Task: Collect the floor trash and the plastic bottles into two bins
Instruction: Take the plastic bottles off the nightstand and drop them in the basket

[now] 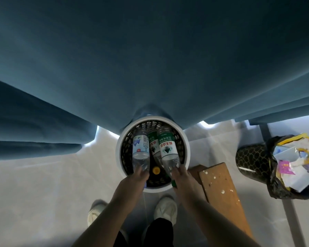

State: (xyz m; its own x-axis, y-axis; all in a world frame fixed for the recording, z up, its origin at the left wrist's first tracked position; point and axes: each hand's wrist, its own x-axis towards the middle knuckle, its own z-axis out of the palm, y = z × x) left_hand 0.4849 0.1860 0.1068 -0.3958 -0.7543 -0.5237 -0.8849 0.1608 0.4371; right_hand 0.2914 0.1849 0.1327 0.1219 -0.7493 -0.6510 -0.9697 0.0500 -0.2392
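We are at the bottle step: our left hand (139,177) has its fingers curled round the neck of the blue bottle (141,148), and our right hand (181,177) has its fingers wrapped the same way round the green bottle (168,148). Both bottles point base first into the white bin (119,152), over its mouth, and whether their bases touch anything inside we cannot tell. A third bottle (153,145) already lies in that bin between the two, with a yellow cap (156,170) just below it, likely its own. Next, we judge, both hands need only loosen so the bottles slide in beside the third. We count three bottles and two bins: the black bin (250,157) stands well apart on the right, past a plank (219,189), with paper trash (292,157) heaped in it. A curtain (150,50) hangs behind
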